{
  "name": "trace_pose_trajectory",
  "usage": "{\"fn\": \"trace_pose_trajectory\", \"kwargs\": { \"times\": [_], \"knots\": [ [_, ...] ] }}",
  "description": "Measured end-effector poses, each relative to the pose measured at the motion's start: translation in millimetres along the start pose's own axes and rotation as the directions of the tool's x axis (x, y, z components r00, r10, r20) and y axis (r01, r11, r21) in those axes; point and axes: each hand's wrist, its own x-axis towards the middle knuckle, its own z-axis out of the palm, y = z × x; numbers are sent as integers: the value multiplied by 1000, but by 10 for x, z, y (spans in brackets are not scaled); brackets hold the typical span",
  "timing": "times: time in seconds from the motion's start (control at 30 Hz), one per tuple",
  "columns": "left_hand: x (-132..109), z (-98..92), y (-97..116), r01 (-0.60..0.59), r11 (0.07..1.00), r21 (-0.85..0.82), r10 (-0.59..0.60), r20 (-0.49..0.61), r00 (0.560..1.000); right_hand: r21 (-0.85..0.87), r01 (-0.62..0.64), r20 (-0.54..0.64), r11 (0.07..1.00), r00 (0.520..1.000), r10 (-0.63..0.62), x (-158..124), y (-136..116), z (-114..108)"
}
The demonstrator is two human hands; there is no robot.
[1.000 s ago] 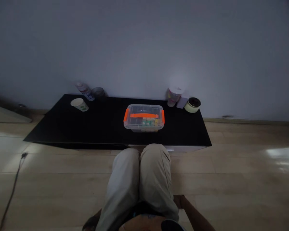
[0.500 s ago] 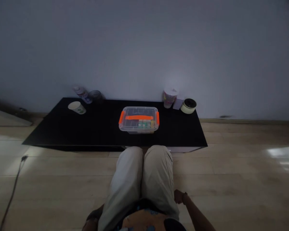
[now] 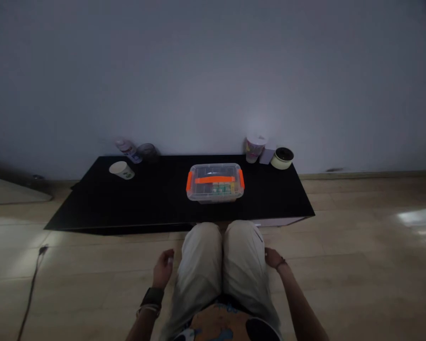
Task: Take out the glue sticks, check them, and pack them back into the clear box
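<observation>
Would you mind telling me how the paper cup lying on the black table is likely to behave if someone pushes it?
The paper cup lies on its side, so it would probably roll away easily when pushed. Its thin wall looks light and may dent if squeezed hard. The black table top looks smooth, so it might slide too.

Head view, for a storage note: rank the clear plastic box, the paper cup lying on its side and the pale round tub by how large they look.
Largest: the clear plastic box with orange clips.
Next, too alike to rank: the paper cup and the pale round tub with a dark top.
</observation>
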Motion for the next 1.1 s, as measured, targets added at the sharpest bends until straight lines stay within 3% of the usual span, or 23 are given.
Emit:
{"fn": "trace_pose_trajectory", "kwargs": {
  "times": [0.1, 0.13, 0.2, 0.27, 0.37, 0.5, 0.6, 0.67, 0.83, 1.03, 1.1],
  "knots": [
    [255, -209, 384, -153, 973, -173, 123, -169, 978, -23, 91, -140, 996, 986, -93, -20, -439, -389],
    [331, -288, 555, -213, 958, -192, 172, -212, 962, -16, 197, -228, 980, 954, -196, -41, -645, -526],
    [496, -417, 930, -317, 920, -230, 257, -256, 932, -19, 405, -371, 914, 846, -382, -79, -1120, -773],
    [691, -487, 1308, -416, 871, -262, 351, -261, 899, -50, 479, -453, 877, 771, -447, -78, -1627, -942],
    [1014, -483, 1805, -461, 851, -253, 428, -176, 887, -228, 441, -475, 868, 727, -495, 48, -2285, -1026],
    [1340, -426, 2287, -300, 953, 41, 299, 44, 953, -430, 266, -419, 863, 787, -452, 339, -2775, -970],
    [1437, -410, 2505, -223, 913, 342, 159, 207, 965, -468, 191, -383, 863, 836, -393, 487, -2899, -944],
    [1451, -397, 2581, -238, 867, 438, 139, 245, 959, -457, 191, -376, 869, 844, -383, 536, -2925, -946],
    [1421, -355, 2599, -247, 819, 518, 150, 221, 964, -387, 187, -421, 903, 835, -353, 622, -2892, -933],
    [1364, -426, 2521, -295, 760, 579, 191, 236, 953, -268, 230, -407, 936, 853, -326, 724, -2653, -905],
    [1335, -447, 2512, -308, 747, 590, 201, 241, 949, -253, 240, -440, 937, 834, -333, 718, -2620, -938]
  ]
}}
